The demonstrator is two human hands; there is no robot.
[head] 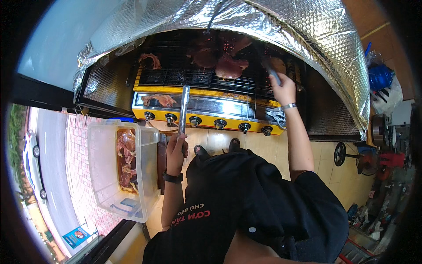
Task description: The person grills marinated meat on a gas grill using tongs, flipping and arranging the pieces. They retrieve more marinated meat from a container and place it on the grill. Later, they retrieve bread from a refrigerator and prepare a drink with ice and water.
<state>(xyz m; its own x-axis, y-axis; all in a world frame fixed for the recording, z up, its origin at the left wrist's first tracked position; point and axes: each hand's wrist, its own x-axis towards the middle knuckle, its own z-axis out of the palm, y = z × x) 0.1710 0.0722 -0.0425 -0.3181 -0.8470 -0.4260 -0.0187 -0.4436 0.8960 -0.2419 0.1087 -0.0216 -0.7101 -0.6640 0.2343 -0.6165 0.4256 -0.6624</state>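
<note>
My left hand (176, 150) grips a pair of metal tongs (185, 109), which point away from me toward the front edge of a yellow gas grill (207, 122). Held in my right hand (285, 89) is a tool with a grey handle (273, 73). Its far end is blurred over the right side of the grate, close to a browned round piece (278, 65). Raw-looking meat (230, 67) lies at the middle of the wire grate (165, 77), with darker meat (201, 56) behind it. A small curved piece of meat (152, 61) sits at the left.
Another meat piece (160, 100) rests on the grill's metal front ledge. Scissors (278, 116) lie at its right end. A clear plastic bin (148, 171) holds meat in brown liquid. Foil insulation (296, 29) hoods the grill. A fan (366, 163) stands at right.
</note>
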